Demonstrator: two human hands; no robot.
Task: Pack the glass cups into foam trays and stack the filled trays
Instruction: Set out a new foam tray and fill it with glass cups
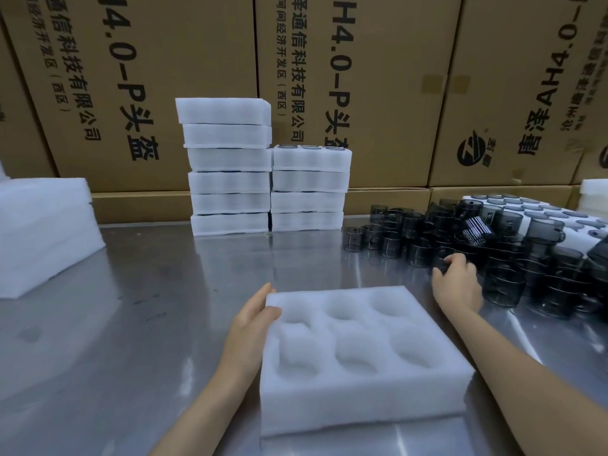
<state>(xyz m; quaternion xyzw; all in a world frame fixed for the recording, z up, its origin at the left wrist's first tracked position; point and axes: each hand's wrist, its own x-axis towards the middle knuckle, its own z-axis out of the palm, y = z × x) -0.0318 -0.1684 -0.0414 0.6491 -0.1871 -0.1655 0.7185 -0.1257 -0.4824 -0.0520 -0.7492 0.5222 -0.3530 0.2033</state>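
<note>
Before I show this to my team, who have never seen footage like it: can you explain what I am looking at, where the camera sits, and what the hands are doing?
This is one picture from a wide-angle camera worn on a person's head, looking forward and down. There is no machine, only two bare hands working at a shiny metal table.

In front lies a white foam tray with six round pockets, all empty. The left hand holds its left edge, thumb on top. The right hand reaches to a heap of dark glass cups on the right and closes its fingers on one cup.

Farther back stand two stacks of foam trays; cup rims show in the top of the shorter one. More white foam lies at the left, and printed cardboard boxes form the wall behind.
</note>
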